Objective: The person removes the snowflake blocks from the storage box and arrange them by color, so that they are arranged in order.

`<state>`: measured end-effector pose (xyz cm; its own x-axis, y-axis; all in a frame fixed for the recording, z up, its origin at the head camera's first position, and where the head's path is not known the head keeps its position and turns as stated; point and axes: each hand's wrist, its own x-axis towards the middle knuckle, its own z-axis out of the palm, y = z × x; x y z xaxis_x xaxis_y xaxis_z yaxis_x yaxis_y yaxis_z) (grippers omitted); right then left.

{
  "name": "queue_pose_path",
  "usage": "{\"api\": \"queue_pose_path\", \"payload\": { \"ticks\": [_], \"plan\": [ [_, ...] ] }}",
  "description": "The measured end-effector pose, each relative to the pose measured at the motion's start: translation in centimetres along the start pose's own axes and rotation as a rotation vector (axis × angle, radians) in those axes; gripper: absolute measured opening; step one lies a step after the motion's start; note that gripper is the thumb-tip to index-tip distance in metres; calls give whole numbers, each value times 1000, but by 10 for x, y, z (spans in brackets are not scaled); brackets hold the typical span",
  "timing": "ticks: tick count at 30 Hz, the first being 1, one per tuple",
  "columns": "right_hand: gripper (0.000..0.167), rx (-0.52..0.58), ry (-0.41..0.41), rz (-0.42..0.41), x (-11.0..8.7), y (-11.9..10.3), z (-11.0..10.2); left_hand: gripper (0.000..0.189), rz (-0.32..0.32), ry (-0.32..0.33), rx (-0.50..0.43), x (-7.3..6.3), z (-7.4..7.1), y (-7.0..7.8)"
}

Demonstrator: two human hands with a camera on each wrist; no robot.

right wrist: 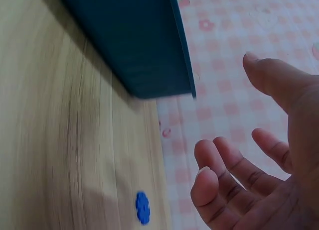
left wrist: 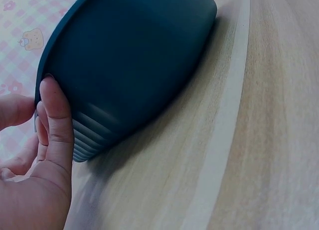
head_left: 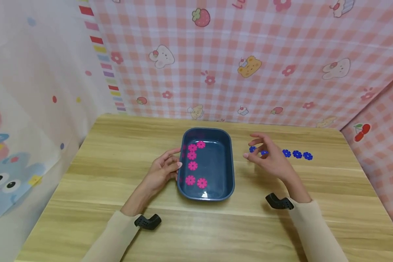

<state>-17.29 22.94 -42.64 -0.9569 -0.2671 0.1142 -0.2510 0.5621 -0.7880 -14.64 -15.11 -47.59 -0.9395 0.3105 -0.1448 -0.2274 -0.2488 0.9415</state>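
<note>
A dark blue-grey rectangular tray (head_left: 215,163) sits on the table. Pink notched, flower-shaped discs (head_left: 192,166) lie inside it, mostly along its left side. My left hand (head_left: 158,173) holds the tray's left rim, thumb on the edge and fingers against the outer wall (left wrist: 129,51). To the right of the tray, my right hand (head_left: 270,158) hovers with thumb and fingers apart and nothing between them. Below and behind it runs a row of blue flower-shaped discs (head_left: 297,154), partly covered by the hand. One blue disc (right wrist: 142,208) shows in the right wrist view.
The light wood table (head_left: 196,233) extends on all sides of the tray. Behind it hangs a pink checked cloth (head_left: 222,91), and a white printed cloth (head_left: 42,91) hangs at the left. A black wrist mount (head_left: 148,222) is on the left sleeve, another (head_left: 279,202) on the right.
</note>
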Motion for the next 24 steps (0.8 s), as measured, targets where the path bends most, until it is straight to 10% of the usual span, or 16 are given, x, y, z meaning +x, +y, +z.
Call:
{"api": "queue_pose_path", "payload": {
  "ticks": [24],
  "plan": [
    [73, -35, -283, -181, 11, -59, 45, 59, -7, 1, -10, 0, 1, -2]
  ]
}}
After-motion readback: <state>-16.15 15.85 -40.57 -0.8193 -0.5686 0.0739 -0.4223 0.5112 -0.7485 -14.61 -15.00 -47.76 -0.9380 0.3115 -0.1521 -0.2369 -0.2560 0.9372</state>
